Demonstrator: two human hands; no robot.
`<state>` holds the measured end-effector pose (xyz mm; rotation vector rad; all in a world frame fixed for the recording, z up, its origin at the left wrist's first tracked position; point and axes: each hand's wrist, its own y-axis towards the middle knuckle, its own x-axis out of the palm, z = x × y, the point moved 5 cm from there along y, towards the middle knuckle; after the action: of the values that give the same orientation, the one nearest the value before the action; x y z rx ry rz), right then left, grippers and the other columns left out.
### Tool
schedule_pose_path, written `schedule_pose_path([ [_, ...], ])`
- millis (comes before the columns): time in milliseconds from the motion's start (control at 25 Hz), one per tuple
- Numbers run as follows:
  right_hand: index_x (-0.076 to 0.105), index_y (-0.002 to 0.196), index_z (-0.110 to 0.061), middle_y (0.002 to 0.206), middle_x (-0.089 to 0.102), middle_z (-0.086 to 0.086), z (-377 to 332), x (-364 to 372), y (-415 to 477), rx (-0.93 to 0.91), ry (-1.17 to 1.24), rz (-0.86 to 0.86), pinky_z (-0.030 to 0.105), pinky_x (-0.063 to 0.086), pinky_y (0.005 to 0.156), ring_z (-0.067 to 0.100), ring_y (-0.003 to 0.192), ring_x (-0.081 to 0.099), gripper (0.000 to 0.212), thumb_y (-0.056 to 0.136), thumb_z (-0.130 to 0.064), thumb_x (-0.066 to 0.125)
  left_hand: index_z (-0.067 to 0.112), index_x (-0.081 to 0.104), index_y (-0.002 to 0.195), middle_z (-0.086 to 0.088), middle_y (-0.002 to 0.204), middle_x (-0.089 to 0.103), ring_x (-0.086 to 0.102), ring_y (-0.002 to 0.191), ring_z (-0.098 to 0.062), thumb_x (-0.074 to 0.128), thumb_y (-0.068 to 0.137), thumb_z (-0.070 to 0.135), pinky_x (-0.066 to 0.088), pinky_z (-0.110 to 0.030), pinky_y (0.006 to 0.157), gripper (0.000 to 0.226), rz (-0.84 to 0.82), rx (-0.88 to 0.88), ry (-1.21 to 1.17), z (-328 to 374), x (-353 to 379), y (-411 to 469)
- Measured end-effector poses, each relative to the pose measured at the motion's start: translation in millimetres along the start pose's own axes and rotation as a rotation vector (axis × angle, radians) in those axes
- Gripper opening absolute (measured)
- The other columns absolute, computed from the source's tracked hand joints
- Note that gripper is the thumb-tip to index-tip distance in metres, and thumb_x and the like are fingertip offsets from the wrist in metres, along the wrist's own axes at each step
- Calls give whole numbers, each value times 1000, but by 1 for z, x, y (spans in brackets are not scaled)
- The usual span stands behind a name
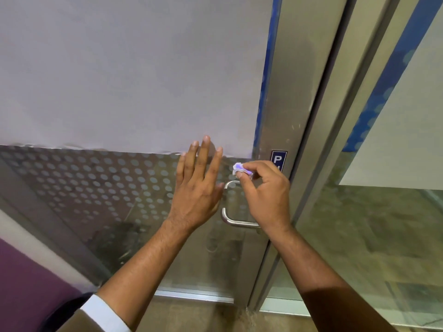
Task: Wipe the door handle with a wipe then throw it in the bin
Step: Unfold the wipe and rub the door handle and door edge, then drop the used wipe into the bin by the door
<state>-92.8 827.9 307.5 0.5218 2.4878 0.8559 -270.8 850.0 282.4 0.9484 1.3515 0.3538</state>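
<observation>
The single head view looks forward and down from close range at a glass door (pixel 124 92). Both forearms reach in from the bottom edge.

So the wipe (pixel 240 171) is a small crumpled wad, white with a purplish tint, scrunched tight and pinched at the fingertips of the right hand (pixel 263 195). Only a bit of it pokes out past the fingers, sitting just above the top end of the handle, not clearly touching it. The door handle (pixel 233 218) is a brushed-metal D-shaped pull bar, mounted upright near the door's right edge, beside the metal frame strip. Its lower bend and bottom leg show plainly; the top bend peeks out between the two hands, and the rest is hidden behind them. No bin in sight.
</observation>
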Motion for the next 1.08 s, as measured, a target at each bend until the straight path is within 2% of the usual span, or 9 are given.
schedule_pose_path([
  [280, 79, 102, -22, 96, 79, -9, 2, 53, -39, 66, 58, -172, 26, 55, 81, 11, 88, 71, 10, 92, -23, 80, 3, 10, 172, -20, 181, 1, 1, 169, -35, 63, 103, 48, 9, -54, 136, 97, -201, -188, 70, -31, -2, -88],
  [400, 80, 104, -22, 99, 80, -9, -4, 86, -59, 70, 136, -262, 33, 57, 85, 13, 91, 72, 11, 94, -19, 78, 3, 8, 172, -19, 181, 0, -1, 169, -34, 58, 103, 51, 8, -53, 137, 97, -256, -255, 133, -49, -10, -124],
  [560, 79, 105, -24, 101, 81, -13, -10, 133, -93, 111, 205, -381, 33, 59, 88, 8, 95, 74, 12, 94, -21, 74, 2, 9, 171, -20, 181, 3, -1, 169, -35, 54, 103, 54, 6, -52, 137, 97, -332, -324, 195, -74, -23, -171],
  [800, 77, 103, -20, 101, 82, -8, -24, 222, -161, 204, 117, -580, 45, 60, 87, 21, 92, 76, 9, 95, -19, 73, -1, 11, 171, -22, 181, 1, 0, 168, -37, 54, 106, 57, 12, -56, 136, 97, -507, -494, 220, -135, -50, -264],
  [960, 77, 100, -22, 99, 81, -11, -50, 280, -219, 243, 54, -681, 38, 59, 85, 20, 91, 75, 10, 95, -16, 71, 0, 11, 171, -22, 180, 5, 3, 168, -37, 43, 106, 62, 11, -54, 136, 95, -591, -555, 234, -187, -73, -329],
  [1080, 77, 102, -23, 103, 81, -11, -66, 328, -261, 283, -51, -790, 31, 55, 83, 19, 96, 74, 13, 95, -17, 68, 0, 10, 171, -22, 180, 4, 2, 168, -37, 44, 106, 62, 3, -52, 136, 96, -669, -617, 242, -234, -89, -378],
])
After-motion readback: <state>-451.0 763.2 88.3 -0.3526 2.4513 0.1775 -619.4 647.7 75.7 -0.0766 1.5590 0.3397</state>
